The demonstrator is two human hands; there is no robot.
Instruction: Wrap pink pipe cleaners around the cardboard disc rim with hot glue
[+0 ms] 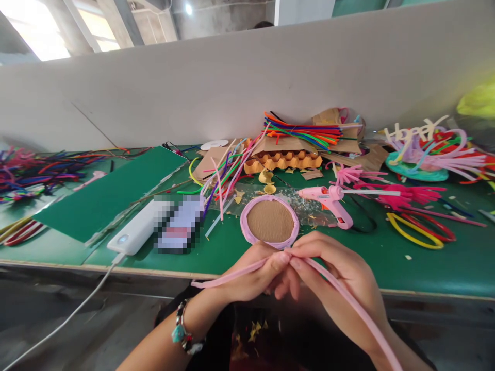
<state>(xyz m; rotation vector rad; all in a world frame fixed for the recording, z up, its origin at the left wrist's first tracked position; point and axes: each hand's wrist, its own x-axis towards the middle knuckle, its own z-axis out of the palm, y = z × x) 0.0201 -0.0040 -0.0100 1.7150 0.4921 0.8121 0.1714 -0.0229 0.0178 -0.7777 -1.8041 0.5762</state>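
The left hand (266, 273) and right hand (336, 275) pinch a long, fuzzy pink stem (232, 276), maybe bending it; next needs steady fingertips. Twelve o'clock: a round, pink-edged brown disc (270, 221).

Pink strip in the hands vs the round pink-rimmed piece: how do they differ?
- Shape: the pink strip is long and thin; the round piece is a disc.
- Colour: the strip looks pink throughout; the round piece has a brown middle inside its pink rim.
- Place: the left hand and right hand hold the strip; the round piece lies on the green table.
Shared: pale pink.
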